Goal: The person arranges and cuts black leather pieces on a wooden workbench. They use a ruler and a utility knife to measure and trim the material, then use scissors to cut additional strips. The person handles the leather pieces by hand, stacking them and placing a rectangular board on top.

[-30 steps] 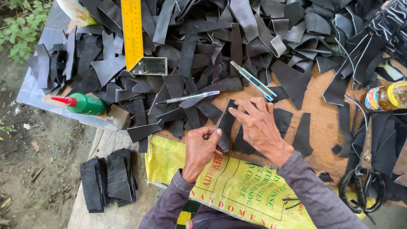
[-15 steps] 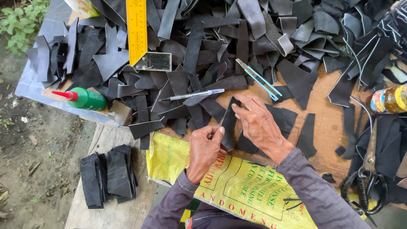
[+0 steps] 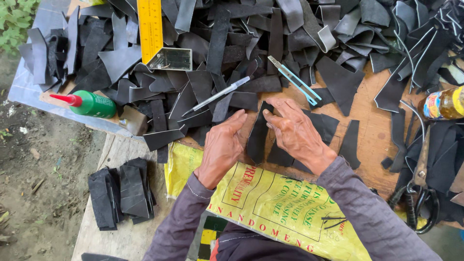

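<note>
Both arms come up from the bottom of the shot in grey-purple long sleeves, elbows out, forearms angling in toward each other. The left hand [image 3: 223,145] is turned on its edge, fingers straight and pressed together, pointing up and to the right. The right hand [image 3: 295,130] lies palm down, fingers bent a bit and aimed left, its fingertips almost meeting the left ones.

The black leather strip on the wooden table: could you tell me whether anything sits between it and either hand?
Nothing visible does. The left hand and right hand both touch the black leather strip directly, fingers on its edges.
</note>
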